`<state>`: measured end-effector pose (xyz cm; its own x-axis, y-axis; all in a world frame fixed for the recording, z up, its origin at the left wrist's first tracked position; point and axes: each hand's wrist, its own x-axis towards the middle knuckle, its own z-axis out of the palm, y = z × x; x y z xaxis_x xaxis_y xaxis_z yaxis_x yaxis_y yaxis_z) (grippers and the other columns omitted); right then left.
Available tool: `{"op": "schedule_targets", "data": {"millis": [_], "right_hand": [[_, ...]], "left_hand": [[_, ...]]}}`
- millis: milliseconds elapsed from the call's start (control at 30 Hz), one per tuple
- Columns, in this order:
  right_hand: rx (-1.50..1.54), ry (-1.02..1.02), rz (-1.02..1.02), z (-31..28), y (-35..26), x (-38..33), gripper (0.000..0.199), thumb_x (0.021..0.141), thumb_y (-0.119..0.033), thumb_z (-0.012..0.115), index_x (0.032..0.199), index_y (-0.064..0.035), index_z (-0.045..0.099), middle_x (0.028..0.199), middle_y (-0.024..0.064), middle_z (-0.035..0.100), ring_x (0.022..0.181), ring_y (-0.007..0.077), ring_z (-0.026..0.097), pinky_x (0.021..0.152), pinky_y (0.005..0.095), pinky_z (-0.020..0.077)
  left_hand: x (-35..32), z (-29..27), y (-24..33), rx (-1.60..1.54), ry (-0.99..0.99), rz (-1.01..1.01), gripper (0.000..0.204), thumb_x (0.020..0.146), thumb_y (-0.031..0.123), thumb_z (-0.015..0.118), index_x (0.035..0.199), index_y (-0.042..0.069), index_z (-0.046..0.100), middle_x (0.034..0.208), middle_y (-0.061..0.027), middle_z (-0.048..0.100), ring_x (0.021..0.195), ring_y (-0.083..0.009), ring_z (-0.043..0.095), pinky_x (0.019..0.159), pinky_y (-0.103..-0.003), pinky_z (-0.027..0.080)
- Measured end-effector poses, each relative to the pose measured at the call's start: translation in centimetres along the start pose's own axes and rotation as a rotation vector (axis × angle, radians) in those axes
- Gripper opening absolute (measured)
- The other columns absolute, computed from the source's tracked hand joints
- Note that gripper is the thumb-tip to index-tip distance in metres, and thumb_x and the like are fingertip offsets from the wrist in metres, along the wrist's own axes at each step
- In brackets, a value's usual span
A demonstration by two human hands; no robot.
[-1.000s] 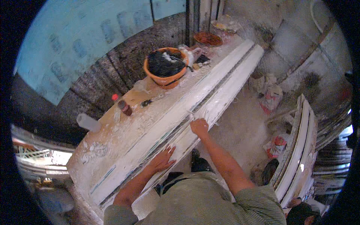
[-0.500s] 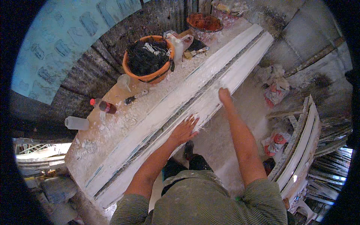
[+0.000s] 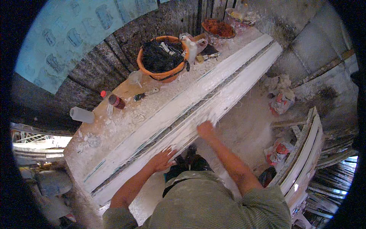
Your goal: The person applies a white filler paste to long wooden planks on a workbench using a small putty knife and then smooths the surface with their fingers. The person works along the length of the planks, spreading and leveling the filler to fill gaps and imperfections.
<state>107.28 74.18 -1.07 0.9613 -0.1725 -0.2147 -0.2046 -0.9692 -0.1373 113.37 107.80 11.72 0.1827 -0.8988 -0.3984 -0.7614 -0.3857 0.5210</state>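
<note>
A long, white, plaster-coated board [image 3: 228, 95] with a dark groove along it lies diagonally across the worktable, loose pale fibres sticking out from its near edge. My left hand [image 3: 164, 159] rests on its near strip with fingers spread, and some white stuff lies at the fingertips. Further along the same strip, my right hand [image 3: 206, 129] is closed and pressed down near the edge. Motion blurs the board around it, and whatever it grips is hidden beneath the fingers.
Behind the board, the dusty worktable [image 3: 126, 124] holds an orange tub [image 3: 143, 68] of black fibres, a dark red bottle [image 3: 116, 102], a whitish container [image 3: 82, 115] and a brush [image 3: 145, 94]. An orange-brown basin [image 3: 218, 28] stands at the far end. Curved white mouldings [image 3: 301, 152] lean at right.
Both hands have slid toward me and left along the near strip, the left staying spread and the right staying closed. My view has shifted slightly.
</note>
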Motion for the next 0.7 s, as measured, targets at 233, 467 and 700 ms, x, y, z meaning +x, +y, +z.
{"op": "schedule_targets", "data": {"millis": [233, 467, 700], "right_hand": [[0.197, -0.198, -0.003, -10.0, -12.5, -3.7, 0.044, 0.090, -0.035, 0.054, 0.094, 0.0054, 0.072, 0.095, 0.0256, 0.068, 0.096, 0.0384, 0.065, 0.088, 0.0501, 0.0520], [0.177, -0.010, 0.294, -11.7, 2.1, 4.0, 0.049, 0.092, -0.036, 0.049, 0.096, 0.0078, 0.070, 0.105, 0.0284, 0.068, 0.101, 0.0414, 0.064, 0.094, 0.0483, 0.0508], [0.022, 0.013, 0.291, -15.9, 21.3, 9.5, 0.036, 0.090, -0.024, 0.050, 0.090, 0.0057, 0.071, 0.101, 0.0281, 0.069, 0.098, 0.0418, 0.065, 0.084, 0.0510, 0.0538]], "left_hand": [[-4.0, -0.7, -0.9, 0.186, 0.115, -0.088, 0.071, 0.101, 0.047, 0.045, 0.154, 0.005, 0.026, 0.150, -0.0279, 0.037, 0.144, -0.0405, 0.032, 0.115, -0.048, 0.033], [6.6, -3.7, 0.6, 0.082, 0.060, -0.031, 0.073, 0.101, 0.050, 0.044, 0.155, 0.005, 0.024, 0.150, -0.0315, 0.036, 0.143, -0.0419, 0.032, 0.115, -0.048, 0.033], [25.0, -8.2, 5.1, 0.067, 0.103, 0.055, 0.078, 0.100, 0.052, 0.040, 0.157, 0.005, 0.016, 0.154, -0.0326, 0.029, 0.146, -0.0429, 0.027, 0.120, -0.046, 0.024]]}}
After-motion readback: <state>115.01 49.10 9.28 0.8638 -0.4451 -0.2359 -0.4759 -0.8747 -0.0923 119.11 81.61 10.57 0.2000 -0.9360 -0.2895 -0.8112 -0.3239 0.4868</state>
